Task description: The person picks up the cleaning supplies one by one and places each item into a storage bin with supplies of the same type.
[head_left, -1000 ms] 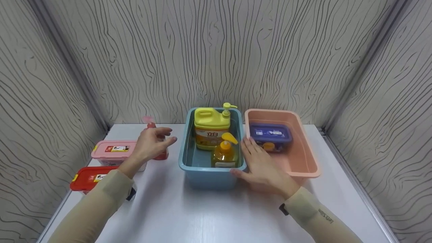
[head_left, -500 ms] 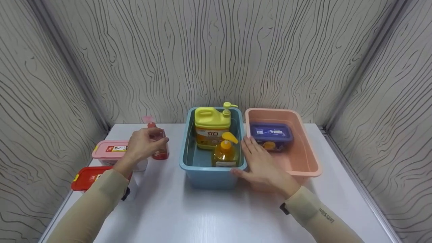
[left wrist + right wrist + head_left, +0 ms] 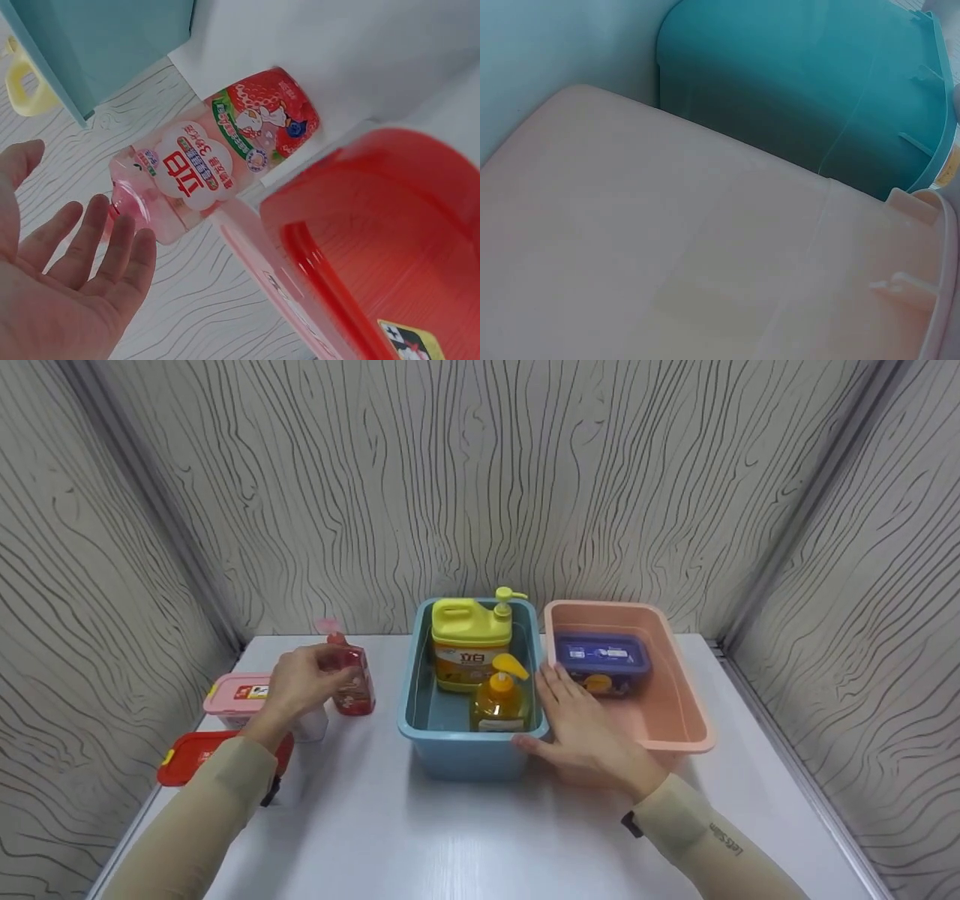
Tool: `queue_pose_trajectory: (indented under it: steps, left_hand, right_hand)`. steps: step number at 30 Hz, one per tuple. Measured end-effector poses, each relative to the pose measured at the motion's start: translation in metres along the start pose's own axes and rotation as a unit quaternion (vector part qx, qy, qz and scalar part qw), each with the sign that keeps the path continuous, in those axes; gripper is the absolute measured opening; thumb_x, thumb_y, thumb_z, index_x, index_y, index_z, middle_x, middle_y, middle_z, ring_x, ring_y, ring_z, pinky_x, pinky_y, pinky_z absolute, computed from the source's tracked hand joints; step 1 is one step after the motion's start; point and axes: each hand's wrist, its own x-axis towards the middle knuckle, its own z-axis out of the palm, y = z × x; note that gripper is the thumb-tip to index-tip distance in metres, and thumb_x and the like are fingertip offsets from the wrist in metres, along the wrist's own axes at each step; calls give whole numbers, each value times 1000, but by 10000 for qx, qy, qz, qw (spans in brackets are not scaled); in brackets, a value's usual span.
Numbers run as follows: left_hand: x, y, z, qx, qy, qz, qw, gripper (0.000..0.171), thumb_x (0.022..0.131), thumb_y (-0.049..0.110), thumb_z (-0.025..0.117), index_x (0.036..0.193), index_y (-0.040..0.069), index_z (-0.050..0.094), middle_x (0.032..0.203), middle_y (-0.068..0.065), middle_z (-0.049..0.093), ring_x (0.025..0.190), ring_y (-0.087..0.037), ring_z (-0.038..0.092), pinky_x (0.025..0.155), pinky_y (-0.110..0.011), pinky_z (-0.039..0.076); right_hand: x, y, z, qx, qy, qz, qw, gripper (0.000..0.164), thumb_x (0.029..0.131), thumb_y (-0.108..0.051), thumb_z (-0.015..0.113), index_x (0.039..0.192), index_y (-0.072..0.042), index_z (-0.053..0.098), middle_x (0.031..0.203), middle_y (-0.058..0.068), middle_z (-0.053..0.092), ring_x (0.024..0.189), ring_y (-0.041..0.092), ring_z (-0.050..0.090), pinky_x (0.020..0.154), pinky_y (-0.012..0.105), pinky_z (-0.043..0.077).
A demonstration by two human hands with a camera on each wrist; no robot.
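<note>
My left hand [image 3: 301, 679], fingers loosely spread and gripping nothing, is near the neck of the translucent red plastic pump bottle [image 3: 217, 154], which stands just beyond it. My right hand [image 3: 589, 729], fingers straight, rests over the neighbouring rims of the blue plastic tub [image 3: 469, 756] and pink plastic tub [image 3: 669, 697].

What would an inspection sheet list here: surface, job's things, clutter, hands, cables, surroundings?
Surface: white tabletop, glossy.
Job's things: red pump bottle upright; blue bin holds yellow jug and orange-topped pump bottle; peach bin holds blue-lidded container.
Clutter: pink-lidded container and red-lidded container, at the left; whether they belong to the job, cannot tell.
Hands: left hand open by the red pump bottle, contact unclear; right hand open on the bins' adjoining rims.
Cables: nothing seen.
Surroundings: wood-grain-patterned panels, back and sides.
</note>
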Motion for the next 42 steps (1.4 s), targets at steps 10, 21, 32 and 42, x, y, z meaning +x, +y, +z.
queue_pose_trajectory:
  steps: [10, 21, 32, 42]
  left_hand:
    - [6, -11, -10, 159, 68, -300, 9994, 66, 107, 48, 74, 162, 15, 60, 154, -13, 69, 137, -37, 60, 118, -61, 55]
    - [20, -26, -14, 376, 149, -599, 9974, 74, 107, 52, 73, 165, 10, 54, 162, -21, 61, 148, -45, 57, 124, -69, 48]
    - [28, -25, -12, 220, -100, -554, 9982, 93, 106, 53, 74, 177, 12, 31, 176, -22, 44, 163, -50, 41, 132, -74, 36]
    - [38, -21, -7, -657, -142, -484, 9966, 84, 106, 45, 78, 173, 11, 40, 175, -20, 42, 166, -47, 38, 136, -70, 33]
  right_hand:
    - [-2, 1, -1, 103, 1, -5, 9999, 124, 97, -95, 46, 180, -7, 18, 191, 15, 8, 179, 41, 10, 143, 63, 21]
    - [-2, 0, -1, 52, -48, 38, 10000, 125, 96, -97, 44, 180, -9, 16, 191, 14, 6, 179, 40, 9, 143, 62, 21]
    - [-2, 0, 0, 29, -28, 16, 10000, 125, 96, -96, 45, 180, -8, 17, 191, 15, 7, 179, 40, 9, 143, 62, 21]
    - [-2, -2, -2, 96, -83, 44, 9999, 125, 96, -97, 44, 180, -9, 15, 191, 14, 6, 179, 39, 7, 144, 62, 20]
